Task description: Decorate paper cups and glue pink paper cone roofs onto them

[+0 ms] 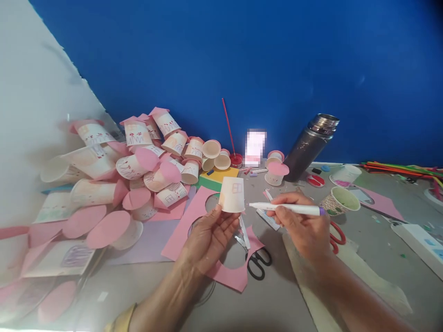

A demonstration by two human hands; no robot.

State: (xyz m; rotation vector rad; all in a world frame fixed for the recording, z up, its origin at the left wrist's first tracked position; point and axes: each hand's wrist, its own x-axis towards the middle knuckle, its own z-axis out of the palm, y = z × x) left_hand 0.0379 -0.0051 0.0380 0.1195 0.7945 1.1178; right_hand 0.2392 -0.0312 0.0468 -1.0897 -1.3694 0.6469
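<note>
My left hand [211, 240] grips a white paper cup [228, 196] by its lower end, fingers beneath it and thumb at its side. A window with crossed bars is drawn on the cup's wall. In my right hand [301, 226] is a white marker [287, 209] with a purple end, held level. Its tip points left, close to the cup's lower right side; whether it touches cannot be made out. Below the cup lie pink paper [228, 275] with round holes cut out and black-handled scissors [259, 263].
Many decorated paper cups with pink paper tops [136, 166] are piled at left. A dark metal flask [308, 147] stands tilted-looking at the back right. Red-handled scissors [338, 236], a patterned cup [341, 201] and a white box [420, 246] lie right. A blue wall [207, 55] rises behind.
</note>
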